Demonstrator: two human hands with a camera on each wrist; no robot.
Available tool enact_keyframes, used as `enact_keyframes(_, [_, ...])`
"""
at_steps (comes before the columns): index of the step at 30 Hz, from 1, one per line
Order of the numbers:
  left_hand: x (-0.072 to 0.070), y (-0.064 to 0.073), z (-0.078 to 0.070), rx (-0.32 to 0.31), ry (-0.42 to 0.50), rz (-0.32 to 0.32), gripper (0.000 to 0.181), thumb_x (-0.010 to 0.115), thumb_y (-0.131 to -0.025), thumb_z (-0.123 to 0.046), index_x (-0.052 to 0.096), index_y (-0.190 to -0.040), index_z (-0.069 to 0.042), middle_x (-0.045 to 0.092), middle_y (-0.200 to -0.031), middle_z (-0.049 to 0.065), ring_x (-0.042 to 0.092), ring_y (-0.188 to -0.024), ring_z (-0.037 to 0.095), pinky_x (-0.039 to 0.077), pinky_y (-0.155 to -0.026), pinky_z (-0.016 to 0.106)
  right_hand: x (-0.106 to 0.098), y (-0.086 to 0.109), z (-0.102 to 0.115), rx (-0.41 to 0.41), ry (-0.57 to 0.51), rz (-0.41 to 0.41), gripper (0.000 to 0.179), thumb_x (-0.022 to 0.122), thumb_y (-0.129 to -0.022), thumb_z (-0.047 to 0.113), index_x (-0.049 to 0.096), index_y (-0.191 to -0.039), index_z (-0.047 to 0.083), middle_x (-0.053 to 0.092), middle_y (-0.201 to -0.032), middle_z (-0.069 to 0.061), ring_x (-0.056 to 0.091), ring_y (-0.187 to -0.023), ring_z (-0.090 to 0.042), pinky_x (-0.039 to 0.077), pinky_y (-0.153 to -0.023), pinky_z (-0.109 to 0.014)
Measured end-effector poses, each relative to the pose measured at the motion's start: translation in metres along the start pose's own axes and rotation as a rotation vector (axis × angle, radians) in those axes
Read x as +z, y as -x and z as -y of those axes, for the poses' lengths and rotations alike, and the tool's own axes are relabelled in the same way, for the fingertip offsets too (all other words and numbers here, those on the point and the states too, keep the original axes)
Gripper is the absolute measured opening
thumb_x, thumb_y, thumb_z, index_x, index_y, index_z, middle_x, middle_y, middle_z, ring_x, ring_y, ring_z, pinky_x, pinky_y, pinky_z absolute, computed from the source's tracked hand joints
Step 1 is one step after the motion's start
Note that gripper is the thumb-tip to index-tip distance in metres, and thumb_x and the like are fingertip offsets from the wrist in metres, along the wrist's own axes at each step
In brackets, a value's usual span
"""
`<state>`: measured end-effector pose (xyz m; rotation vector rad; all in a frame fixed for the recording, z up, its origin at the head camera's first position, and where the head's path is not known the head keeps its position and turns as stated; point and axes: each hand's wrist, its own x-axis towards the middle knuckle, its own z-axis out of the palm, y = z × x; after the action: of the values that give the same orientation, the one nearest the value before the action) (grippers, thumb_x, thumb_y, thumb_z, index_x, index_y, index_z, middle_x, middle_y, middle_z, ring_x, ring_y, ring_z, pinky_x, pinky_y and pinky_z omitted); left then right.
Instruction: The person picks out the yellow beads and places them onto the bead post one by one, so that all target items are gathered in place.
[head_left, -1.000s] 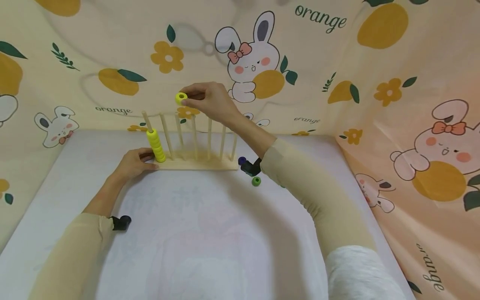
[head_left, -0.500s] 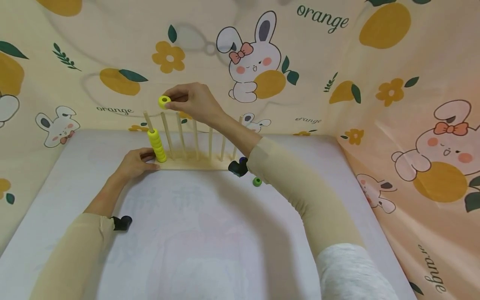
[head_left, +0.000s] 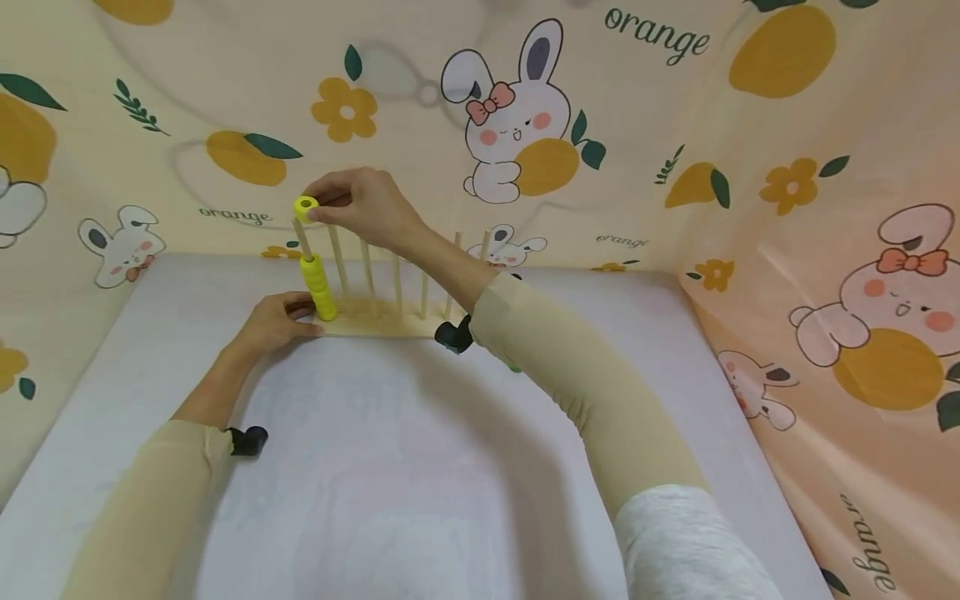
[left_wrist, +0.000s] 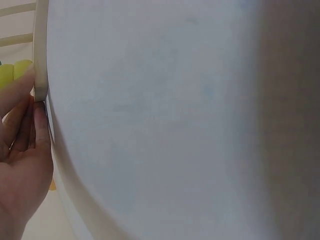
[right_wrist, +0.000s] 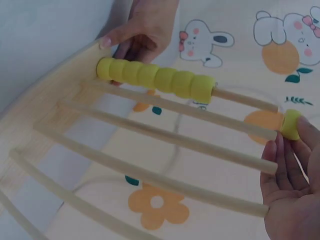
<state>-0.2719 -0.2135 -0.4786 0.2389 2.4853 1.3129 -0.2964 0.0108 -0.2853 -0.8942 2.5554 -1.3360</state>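
Observation:
My right hand [head_left: 375,207] pinches a yellow bead [head_left: 306,202] between thumb and fingers. The bead is right at the top of the leftmost peg of a wooden peg rack [head_left: 382,325], its hole facing up. Lower on that peg sits a stack of several yellow beads [right_wrist: 155,79], with bare wood above it. My left hand [head_left: 276,327] grips the left end of the rack's base, thumb along the front and fingers behind. In the left wrist view, the fingers of this hand [left_wrist: 25,170] wrap the base's corner. The other pegs [right_wrist: 170,140] carry no beads.
A green bead [head_left: 515,367] lies on the white table [head_left: 375,467], mostly hidden by the right sleeve. Black wrist cameras [head_left: 453,336] stick out from both forearms. A patterned cloth [head_left: 405,158] hangs close behind the rack and along the sides.
My right hand has carried the yellow bead leftward and slightly down, from above the middle pegs to the leftmost peg's top. My left hand has kept its grip on the base.

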Motion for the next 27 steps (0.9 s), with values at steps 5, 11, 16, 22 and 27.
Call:
enact_keyframes(5, [0.002,-0.001,0.001,-0.013,0.011,-0.009,0.076,0.078,-0.087,-0.013,0.037,-0.147,0.010,0.043,-0.148,0.029,0.042,-0.137,0.041,0.033,-0.115,0.049,0.004,-0.003,-0.001,-0.016,0.045,0.006,0.031,0.072,-0.092,0.020,0.070,-0.121,0.008,0.072,-0.108,0.002,0.066,-0.093,-0.001,0.051,-0.084,-0.011])
enact_keyframes(11, [0.001,-0.001,0.001,-0.012,0.006,-0.008,0.076,0.078,-0.087,-0.013,0.037,-0.146,0.010,0.043,-0.148,0.029,0.042,-0.137,0.042,0.033,-0.116,0.050,0.007,-0.007,0.002,-0.005,0.079,0.018,0.034,0.072,-0.092,0.023,0.069,-0.123,0.009,0.072,-0.110,0.003,0.066,-0.094,0.000,0.050,-0.084,-0.011])
enact_keyframes(16, [0.002,0.000,0.002,-0.019,0.012,0.001,0.077,0.078,-0.087,-0.013,0.036,-0.147,0.010,0.041,-0.149,0.029,0.041,-0.138,0.041,0.032,-0.116,0.049,0.009,-0.008,0.003,0.005,0.112,0.037,0.034,0.071,-0.093,0.025,0.070,-0.123,0.010,0.072,-0.109,0.004,0.065,-0.094,0.000,0.050,-0.084,-0.011])
enact_keyframes(22, [0.002,0.000,0.001,-0.017,0.013,0.004,0.076,0.077,-0.087,-0.013,0.036,-0.147,0.010,0.042,-0.148,0.029,0.041,-0.138,0.041,0.032,-0.116,0.049,0.012,-0.009,0.002,0.013,0.147,0.062,0.033,0.071,-0.093,0.025,0.071,-0.123,0.011,0.073,-0.110,0.005,0.065,-0.095,-0.001,0.050,-0.083,-0.012])
enact_keyframes(27, [0.002,0.001,0.000,-0.008,0.016,0.000,0.074,0.076,-0.088,-0.011,0.036,-0.147,0.011,0.043,-0.147,0.029,0.042,-0.137,0.041,0.032,-0.116,0.049,0.011,-0.011,0.001,0.040,0.182,0.084,0.033,0.071,-0.093,0.027,0.071,-0.123,0.013,0.073,-0.110,0.006,0.065,-0.095,-0.002,0.050,-0.082,-0.013])
